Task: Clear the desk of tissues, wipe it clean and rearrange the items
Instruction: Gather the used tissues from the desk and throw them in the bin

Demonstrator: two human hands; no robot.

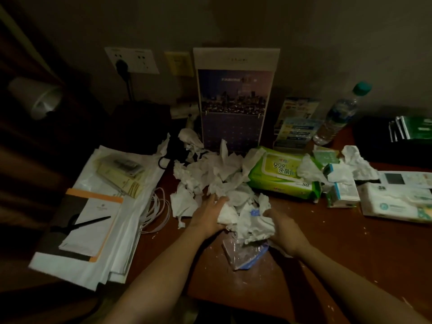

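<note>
L hand & R hand, fingers curled, each grip crumpled tissues on desk.

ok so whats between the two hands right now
In the head view, a wad of crumpled tissues fills the gap between the left hand and the right hand, both gripping it; a clear plastic wrapper lies just beneath.

The room is dim; weak light falls mostly on the heap of crumpled white tissues. Faint sheen lies on the brown wooden desk. Corners sink into shadow, edges bend, details look soft.
</note>
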